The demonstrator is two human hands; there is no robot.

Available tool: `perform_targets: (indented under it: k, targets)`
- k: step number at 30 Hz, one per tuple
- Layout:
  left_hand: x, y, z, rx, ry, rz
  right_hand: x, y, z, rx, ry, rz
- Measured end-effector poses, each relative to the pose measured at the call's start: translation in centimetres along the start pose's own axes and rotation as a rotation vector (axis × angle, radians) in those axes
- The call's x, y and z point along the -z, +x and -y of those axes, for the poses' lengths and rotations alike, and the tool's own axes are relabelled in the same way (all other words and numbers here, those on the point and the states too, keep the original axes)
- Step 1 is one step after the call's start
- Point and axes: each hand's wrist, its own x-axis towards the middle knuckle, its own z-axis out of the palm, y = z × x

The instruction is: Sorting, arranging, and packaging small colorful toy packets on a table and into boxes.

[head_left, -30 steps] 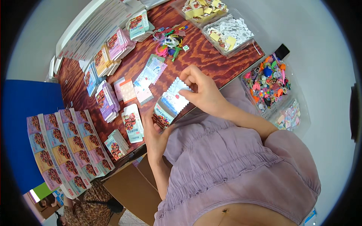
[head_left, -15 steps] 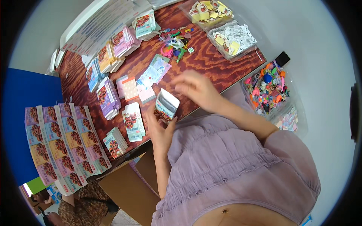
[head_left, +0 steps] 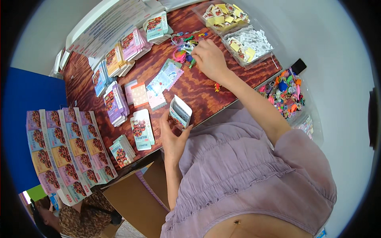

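My left hand [head_left: 173,142] is wrapped round a small open carton [head_left: 180,112], held upright by the table's front edge. The carton's top is open and something greyish shows inside. My right hand [head_left: 212,59] is at a pile of small colourful plastic trinkets [head_left: 183,48], its fingers bent down and drawn together at the pile's right side. What the fingertips pinch, if anything, is hidden. Left of the carton lie scalloped-edged printed cards [head_left: 164,82] and an orange-bordered dotted card [head_left: 139,95]. A tiny red-and-yellow toy [head_left: 217,87] lies under my right forearm.
Stacks of flattened cartons, purple [head_left: 114,104], orange [head_left: 115,61] and pink [head_left: 133,44], line the table's left side. Clear trays hold yellow-backed pieces [head_left: 224,16] and white slips [head_left: 254,41]. A trinket bin [head_left: 283,93] stands right. Display boxes [head_left: 67,154] and another person [head_left: 85,216] are lower left.
My right hand has moved from beside the carton, up and right to the trinket pile. The red-and-yellow toy now shows on the table. My left hand still holds the carton, slightly shifted right.
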Motion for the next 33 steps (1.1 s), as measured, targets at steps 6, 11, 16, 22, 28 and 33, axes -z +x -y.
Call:
perform_targets:
  k: [6,11,16,22,28,33]
  targets:
    - [0.1,0.3,-0.3,-0.022,0.042,0.021,-1.5,0.9,0.4,0.111,-0.043,0.005]
    - [-0.6,0.4,-1.4,-0.023,0.039,0.096,-5.0,3.3,2.0,0.211,-0.239,0.067]
    - [-0.8,-0.1,-1.1,-0.036,0.034,0.072,-6.9,3.7,0.9,0.212,-0.33,0.122]
    - [0.1,-0.4,0.4,0.018,-0.069,0.072,-2.4,7.2,-1.0,-0.282,0.845,0.178]
    - [0.0,0.2,-0.3,0.004,-0.071,0.072,2.0,7.2,-0.9,-0.564,1.271,0.293]
    - [0.7,-0.1,0.4,0.103,-0.423,0.02,3.6,4.4,-2.5,-0.745,1.153,0.359]
